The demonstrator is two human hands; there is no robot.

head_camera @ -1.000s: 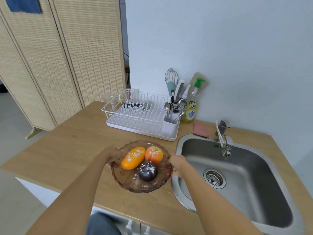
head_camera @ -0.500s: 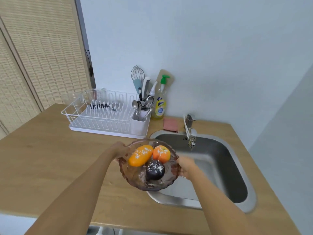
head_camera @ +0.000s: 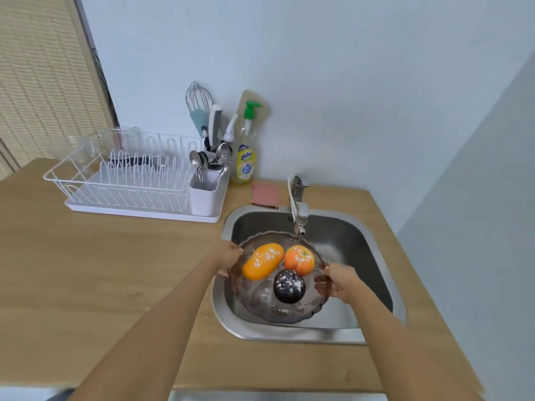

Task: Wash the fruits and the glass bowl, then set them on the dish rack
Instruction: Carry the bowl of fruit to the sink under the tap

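Observation:
A brownish scalloped glass bowl (head_camera: 260,306) hangs over the steel sink (head_camera: 373,235), just below the tap (head_camera: 299,209). My left hand (head_camera: 228,256) grips its left rim and my right hand (head_camera: 338,280) grips its right rim. Inside lie three fruits dusted with white powder: an elongated orange-yellow mango (head_camera: 262,260), a round orange fruit (head_camera: 299,259) and a dark purple plum (head_camera: 289,286). The white wire dish rack (head_camera: 127,180) stands on the counter at the back left.
A cutlery holder (head_camera: 205,189) with spoons sits at the rack's right end. A soap bottle (head_camera: 246,160) and a pink sponge (head_camera: 265,194) are behind the sink. A knife and a clear cup lie in the rack. A wooden counter (head_camera: 86,270) surrounds the sink.
Both hands have carried the bowl with the fruits to the right, from above the counter to over the sink basin under the tap. The view has turned right with it.

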